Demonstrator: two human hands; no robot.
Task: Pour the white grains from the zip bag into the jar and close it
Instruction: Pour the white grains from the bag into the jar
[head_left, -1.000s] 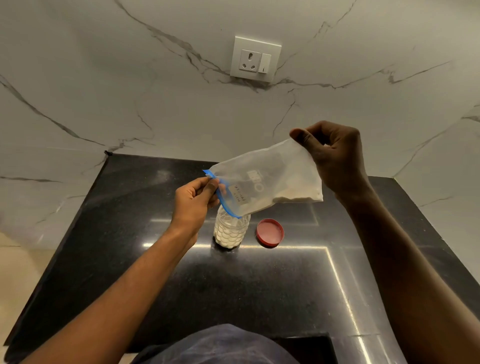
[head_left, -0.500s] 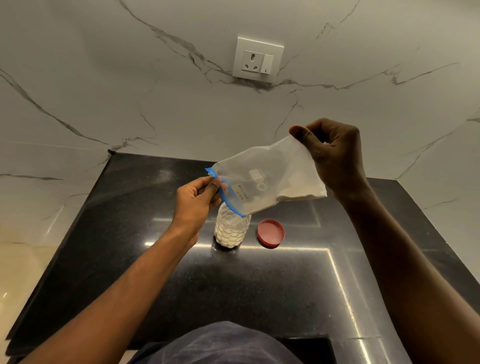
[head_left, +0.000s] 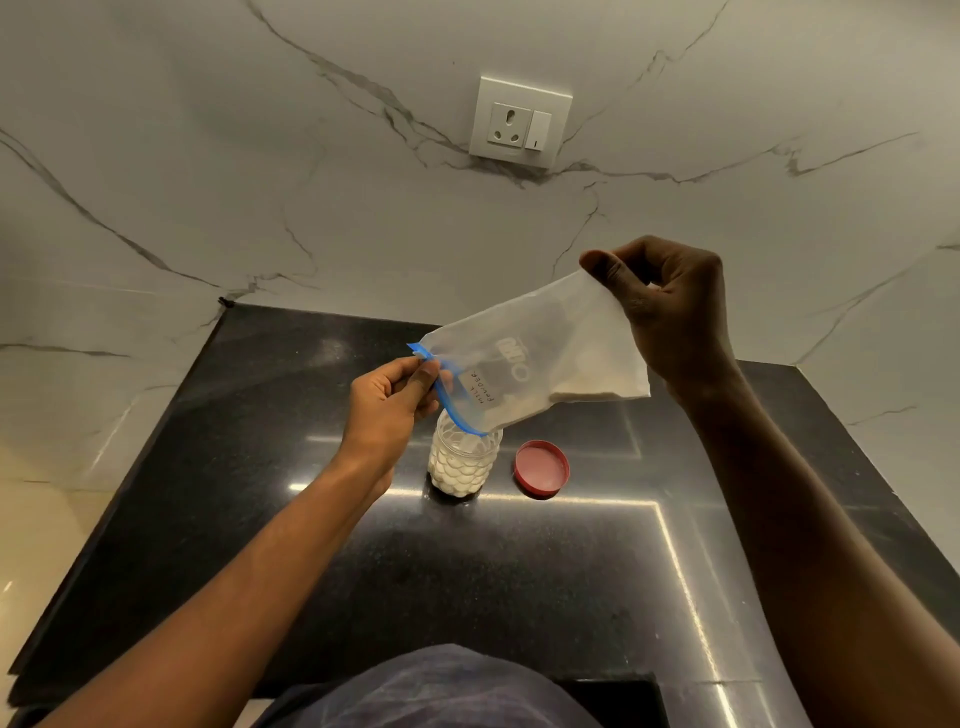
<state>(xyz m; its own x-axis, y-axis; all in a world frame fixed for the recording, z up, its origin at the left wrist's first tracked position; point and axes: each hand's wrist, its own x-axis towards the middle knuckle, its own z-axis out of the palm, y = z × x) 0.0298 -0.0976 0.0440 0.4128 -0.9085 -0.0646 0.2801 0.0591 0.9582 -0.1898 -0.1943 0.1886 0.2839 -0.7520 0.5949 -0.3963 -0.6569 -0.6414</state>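
Observation:
A clear zip bag (head_left: 545, 358) with a blue zip strip hangs tilted over the open jar (head_left: 464, 460), its mouth pointing down at the jar's opening. My left hand (head_left: 387, 402) pinches the blue zip edge beside the jar's mouth. My right hand (head_left: 667, 306) grips the bag's raised bottom corner, up and to the right. A little white material lies along the bag's lower fold. The clear dimpled jar stands on the black counter (head_left: 260, 493) and holds white grains about two thirds up. Its red lid (head_left: 541, 467) lies flat just right of the jar.
A white marble wall rises behind the counter, with a socket and switch plate (head_left: 519, 122) on it. The counter's left edge drops off to a pale floor. Dark blue cloth on my body (head_left: 431, 691) shows at the bottom.
The bag holds less white material in its lower fold than a second ago. Both hands keep nearly the same hold and place.

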